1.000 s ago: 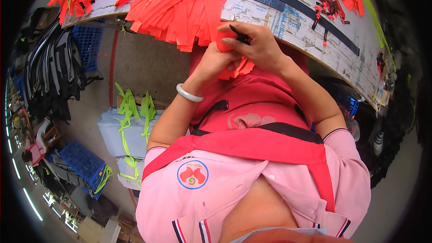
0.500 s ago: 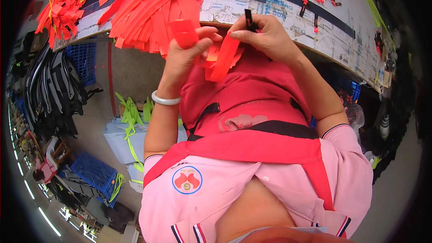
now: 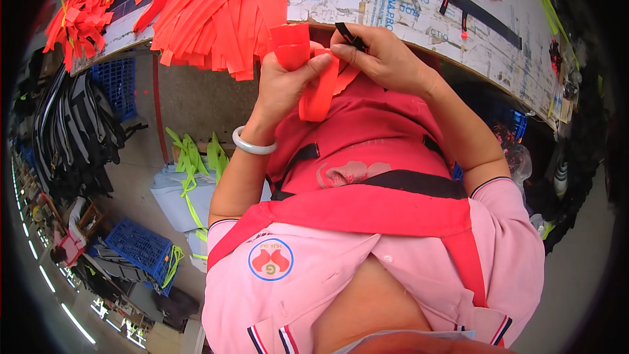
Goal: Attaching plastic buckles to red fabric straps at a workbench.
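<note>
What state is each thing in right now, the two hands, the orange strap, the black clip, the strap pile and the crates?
Left hand: closed around the folded orange webbing strap, bracelet on wrist.
Right hand: fingers pinching a small black plastic clip.
Orange webbing strap: folded, its end hanging below the hands.
Pile of loose orange straps: spread on the worktable, ends hanging over its edge.
Blue plastic crate: on the floor, contents unclear.
</note>
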{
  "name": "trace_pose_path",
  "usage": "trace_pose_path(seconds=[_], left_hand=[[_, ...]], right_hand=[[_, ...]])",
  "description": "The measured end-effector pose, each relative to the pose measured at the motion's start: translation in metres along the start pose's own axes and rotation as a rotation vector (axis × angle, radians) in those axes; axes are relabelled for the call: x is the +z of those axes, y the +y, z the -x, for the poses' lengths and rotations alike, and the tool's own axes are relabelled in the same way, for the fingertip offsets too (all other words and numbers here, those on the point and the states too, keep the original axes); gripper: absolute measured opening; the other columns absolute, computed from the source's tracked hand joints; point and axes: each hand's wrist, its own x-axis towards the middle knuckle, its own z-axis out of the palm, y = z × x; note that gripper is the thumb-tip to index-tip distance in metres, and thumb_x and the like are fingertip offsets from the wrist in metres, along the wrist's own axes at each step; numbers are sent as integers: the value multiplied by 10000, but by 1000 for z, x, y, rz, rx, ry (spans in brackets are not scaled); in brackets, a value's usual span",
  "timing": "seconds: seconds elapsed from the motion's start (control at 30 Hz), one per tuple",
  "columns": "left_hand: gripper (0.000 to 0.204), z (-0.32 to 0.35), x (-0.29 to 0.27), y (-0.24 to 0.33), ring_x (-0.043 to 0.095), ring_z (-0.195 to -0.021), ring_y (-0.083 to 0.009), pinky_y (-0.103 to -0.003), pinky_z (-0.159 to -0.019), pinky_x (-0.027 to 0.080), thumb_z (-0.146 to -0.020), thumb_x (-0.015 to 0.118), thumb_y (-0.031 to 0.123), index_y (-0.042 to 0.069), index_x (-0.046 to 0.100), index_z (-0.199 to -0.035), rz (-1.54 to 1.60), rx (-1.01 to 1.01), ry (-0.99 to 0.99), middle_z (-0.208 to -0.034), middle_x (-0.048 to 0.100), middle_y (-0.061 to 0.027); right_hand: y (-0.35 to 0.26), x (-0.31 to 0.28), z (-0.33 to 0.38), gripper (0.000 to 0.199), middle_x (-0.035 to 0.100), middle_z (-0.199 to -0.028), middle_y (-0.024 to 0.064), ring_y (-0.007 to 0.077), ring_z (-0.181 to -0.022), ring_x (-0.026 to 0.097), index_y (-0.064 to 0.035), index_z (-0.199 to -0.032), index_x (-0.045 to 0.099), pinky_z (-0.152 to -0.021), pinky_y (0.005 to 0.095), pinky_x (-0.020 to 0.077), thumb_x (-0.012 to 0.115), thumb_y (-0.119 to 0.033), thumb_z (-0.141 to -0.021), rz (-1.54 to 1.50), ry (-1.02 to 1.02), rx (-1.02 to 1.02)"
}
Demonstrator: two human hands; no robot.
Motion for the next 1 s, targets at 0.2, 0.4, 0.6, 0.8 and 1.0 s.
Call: trace_pose_path(seconds=[0.2,0.4,0.6,0.8,1.0], left_hand=[[96,2,-8,2,550,-626,-47,-203,-560,449,-891,654,104,22,648,-940,-114,11,-113,-732,606,20],[79,2,-4,-15,581,-614,-105,-240,-538,452,-884,645,78,21,634,-938,-96,112,-52,-747,617,-24],[52,-1,-1,-22,608,-650,-252,-313,-573,467,-823,659,16,2,628,-862,-886,760,84,-759,612,-126],[43,1,12,-13,620,-698,-171,-283,-623,483,-890,614,36,-5,622,-880,-656,719,54,-775,628,-85],[121,-7,-6,-15,593,-726,-80,-234,-665,486,-932,588,89,-25,623,-951,98,106,-93,-781,640,-26]], right_hand=[[-4,1,2,244,545,-734,63,103,-709,458,15,-949,564,-649,271,414,581,-228,-938,83,-75,23],[11,13,4,198,490,-636,29,94,-599,428,-5,-824,568,-542,278,367,571,-196,-876,-123,-38,76],[27,32,1,149,468,-634,-61,28,-560,382,-59,-784,572,-485,232,311,564,-198,-836,-456,64,356],[49,47,0,211,500,-638,-22,49,-587,426,-8,-790,554,-520,256,370,567,-206,-863,-195,-31,260],[38,33,9,288,577,-704,22,77,-686,494,15,-897,621,-639,262,422,589,-271,-907,-170,85,188]])
